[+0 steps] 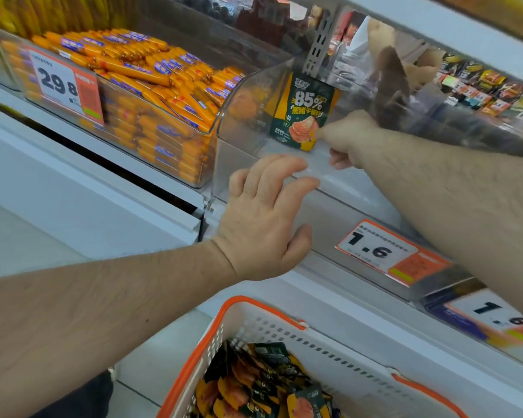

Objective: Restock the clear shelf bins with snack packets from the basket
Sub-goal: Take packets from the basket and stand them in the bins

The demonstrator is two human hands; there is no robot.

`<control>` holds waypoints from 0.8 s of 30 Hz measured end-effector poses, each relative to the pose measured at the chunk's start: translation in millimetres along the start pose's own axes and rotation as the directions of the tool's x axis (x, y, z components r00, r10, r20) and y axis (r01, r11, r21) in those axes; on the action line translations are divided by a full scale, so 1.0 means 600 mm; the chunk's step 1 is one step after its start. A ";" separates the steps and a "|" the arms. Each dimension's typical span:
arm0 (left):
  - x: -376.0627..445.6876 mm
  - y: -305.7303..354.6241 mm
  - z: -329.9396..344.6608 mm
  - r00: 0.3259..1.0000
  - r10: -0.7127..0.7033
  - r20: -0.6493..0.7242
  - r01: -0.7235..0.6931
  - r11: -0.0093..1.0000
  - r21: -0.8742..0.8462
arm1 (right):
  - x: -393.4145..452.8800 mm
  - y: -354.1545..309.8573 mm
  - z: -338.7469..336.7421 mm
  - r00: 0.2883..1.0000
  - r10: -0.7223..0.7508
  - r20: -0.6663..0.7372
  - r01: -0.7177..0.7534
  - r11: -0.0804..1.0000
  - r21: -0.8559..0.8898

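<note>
Hands: right (349, 140) pinches green packet (305, 111) inside clear bin (239, 116); left (266, 218) on its rim.

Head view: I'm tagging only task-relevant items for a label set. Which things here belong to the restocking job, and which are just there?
Part of the job:
- clear bin, left hand on its front rim
- snack packet, pinched by right hand
- basket of matching packets

Just there:
- sausage bin
- price tags: 29.8, 1.6

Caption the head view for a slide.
Right hand stands a green snack packet in the nearly empty clear bin; left hand rests on its front wall above the basket.
</note>
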State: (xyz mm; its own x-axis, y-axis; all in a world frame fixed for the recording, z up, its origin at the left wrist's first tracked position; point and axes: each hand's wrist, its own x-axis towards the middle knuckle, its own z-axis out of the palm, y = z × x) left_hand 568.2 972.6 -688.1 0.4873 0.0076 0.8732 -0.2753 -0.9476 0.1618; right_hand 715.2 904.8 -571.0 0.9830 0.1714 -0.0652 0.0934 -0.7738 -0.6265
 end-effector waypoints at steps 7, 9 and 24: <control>-0.060 0.050 -0.003 0.938 0.120 0.325 -0.040 0.969 -0.244 | -0.091 -0.005 -0.006 0.949 -0.291 -0.119 0.237 0.912 -0.335; -0.079 0.053 -0.002 0.897 0.098 0.431 0.021 0.965 -0.263 | -0.138 0.003 -0.003 0.879 -0.439 -0.187 0.340 0.851 -0.400; -0.175 0.070 -0.012 0.291 -0.104 0.951 0.358 0.934 -0.008 | -0.277 0.327 0.195 0.963 -0.265 -0.052 0.264 0.964 -0.021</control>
State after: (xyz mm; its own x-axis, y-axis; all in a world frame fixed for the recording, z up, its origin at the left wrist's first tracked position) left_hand 499.5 934.6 -769.7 0.9586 -0.2028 -0.1997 -0.0887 -0.8795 0.4676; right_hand 551.6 795.8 -773.6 0.9301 0.3381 0.1432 0.3527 -0.7140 -0.6049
